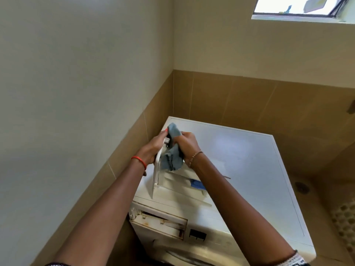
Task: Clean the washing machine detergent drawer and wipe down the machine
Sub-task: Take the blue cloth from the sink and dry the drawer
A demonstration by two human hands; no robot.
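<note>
The white detergent drawer is out of the machine and rests tilted on the top of the white washing machine. My left hand grips the drawer's front panel at its upper end. My right hand is closed on a blue-grey cloth, pressed into the drawer's upper end. A blue insert shows inside the drawer, by my right forearm. The empty drawer slot gapes in the machine's front at the top left, with rusty marks along its edge.
The machine stands in a corner against tan tiled walls. A floor drain and a pebbled floor patch lie to the right. A window sits high on the right wall.
</note>
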